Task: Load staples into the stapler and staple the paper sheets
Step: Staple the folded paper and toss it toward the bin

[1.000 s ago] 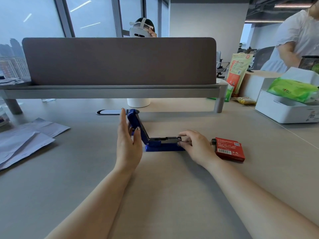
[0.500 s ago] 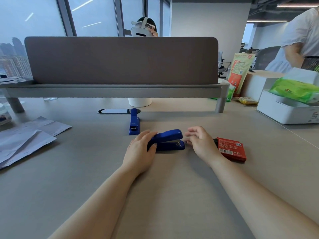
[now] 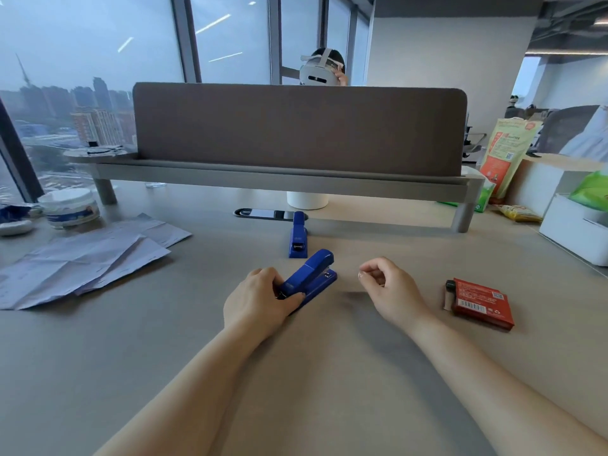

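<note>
The blue stapler [image 3: 311,278] lies on the grey desk [image 3: 329,373] in front of the person, just left of centre, with its top arm closed down over the base. Its long axis runs on a diagonal: the hinge end sits near and to the left, and the stapling nose points away and to the right, toward the far side of the desk. The left hand [image 3: 258,302] grips the hinge end, the fingers curled over the top and the thumb pressed along the near side of the body. The right hand [image 3: 390,289] hovers just to the right of the nose, apart from it, loosely curled with thumb and forefinger close together; whether anything is pinched between them cannot be told. Beyond the nose, near it but not touching, a second blue stapler [image 3: 298,236] stands with its long axis running straight toward and away from the viewer, its front end facing the person. To the right of the right hand, well apart from the stapler, lies a red staple box [image 3: 482,302], its dark inner tray showing at the left end. Far to the left, creased paper sheets [image 3: 88,258] lie spread in an overlapping pile, with a white tub [image 3: 69,207] behind them.
</note>
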A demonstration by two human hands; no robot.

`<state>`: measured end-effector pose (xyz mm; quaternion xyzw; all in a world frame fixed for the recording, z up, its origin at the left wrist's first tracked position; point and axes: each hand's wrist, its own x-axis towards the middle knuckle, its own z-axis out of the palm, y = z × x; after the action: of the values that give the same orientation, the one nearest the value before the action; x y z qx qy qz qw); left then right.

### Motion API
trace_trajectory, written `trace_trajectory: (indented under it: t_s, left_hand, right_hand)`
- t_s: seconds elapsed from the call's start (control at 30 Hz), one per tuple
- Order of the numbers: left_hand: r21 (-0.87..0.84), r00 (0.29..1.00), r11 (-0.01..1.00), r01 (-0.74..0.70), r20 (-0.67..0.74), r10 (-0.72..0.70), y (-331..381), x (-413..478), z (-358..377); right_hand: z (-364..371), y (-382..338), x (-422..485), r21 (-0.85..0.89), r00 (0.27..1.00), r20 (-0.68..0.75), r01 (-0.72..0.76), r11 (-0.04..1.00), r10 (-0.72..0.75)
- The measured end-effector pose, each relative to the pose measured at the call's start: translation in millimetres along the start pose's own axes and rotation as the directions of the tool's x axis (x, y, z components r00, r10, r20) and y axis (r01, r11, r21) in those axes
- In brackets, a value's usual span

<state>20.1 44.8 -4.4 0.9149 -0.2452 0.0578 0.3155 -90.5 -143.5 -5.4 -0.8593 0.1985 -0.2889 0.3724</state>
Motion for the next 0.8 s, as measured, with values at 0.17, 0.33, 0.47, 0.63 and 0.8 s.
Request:
trace_trajectory:
  t_s: [0.17,0.33,0.47,0.63,0.8]
  left_hand:
    - [0.053,0.988,0.991,0.121,-0.108,-0.115,-37.2,-9.9,-29.5]
    - [0.014,0.972,0.983,0.184,-0.148,-0.18,-80.2,-20.1,-57.3]
    - [-0.147,0.986,0.983,0.106,-0.11,-0.123,-114.1,-28.3,-78.0]
    - [0.128,0.904,0.958,0.255,-0.385,-0.189,-173.5,-30.5,-112.8]
    - [0.24,0.843,0.854,0.462,-0.42,-0.337,-215.6,-15.7,-134.4]
  right_hand:
    - [49.9,-36.2,-5.8,0.021,0.982,0.156,0.102,0.995,-0.104]
    - [113.4,-76.0,2.9,0.093,0.959,0.267,0.074,0.993,-0.097]
    - [160.2,-109.2,13.4,0.15,0.972,0.234,-0.007,0.989,-0.029]
    - [198.1,-134.5,24.0,0.11,0.976,0.218,-0.024,0.994,-0.001]
    - [208.2,-138.7,27.1,0.199,0.949,0.304,0.024,0.98,-0.084]
